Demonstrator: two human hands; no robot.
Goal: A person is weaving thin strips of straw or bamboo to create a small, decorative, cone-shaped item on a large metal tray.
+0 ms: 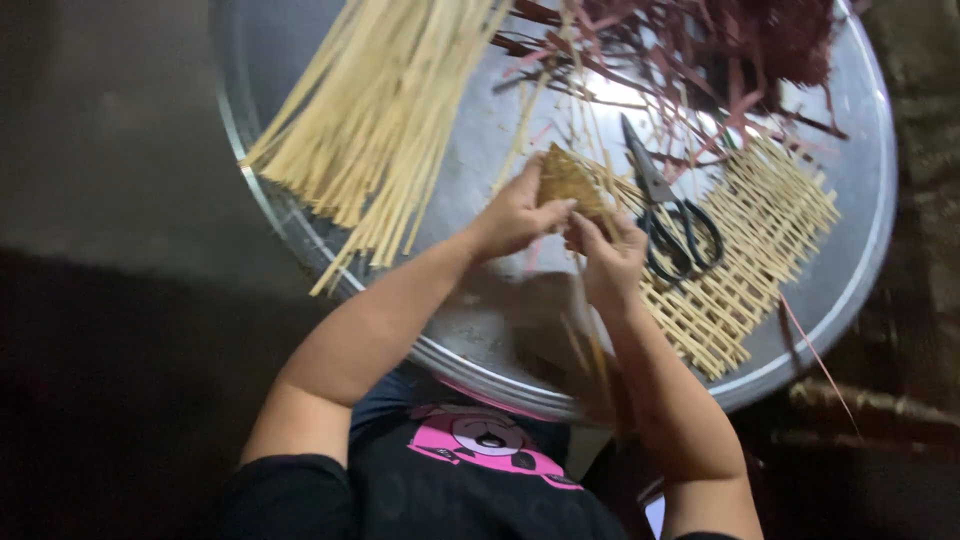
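Note:
My left hand [512, 218] and my right hand [610, 262] meet over a big round metal tray [868, 270]. Between their fingertips they pinch a small, tan, triangular woven piece [566, 180] made of flat straw strips. Several loose strip ends [592, 352] trail from it down along my right forearm. Black-handled scissors [668, 212] lie on the tray just to the right of my right hand, not touched.
A thick bundle of pale straw strips [382, 110] fans across the tray's upper left and over its rim. A tangle of dark red strips [722, 48] fills the upper right. An open woven lattice mat [765, 245] lies at the right, partly under the scissors.

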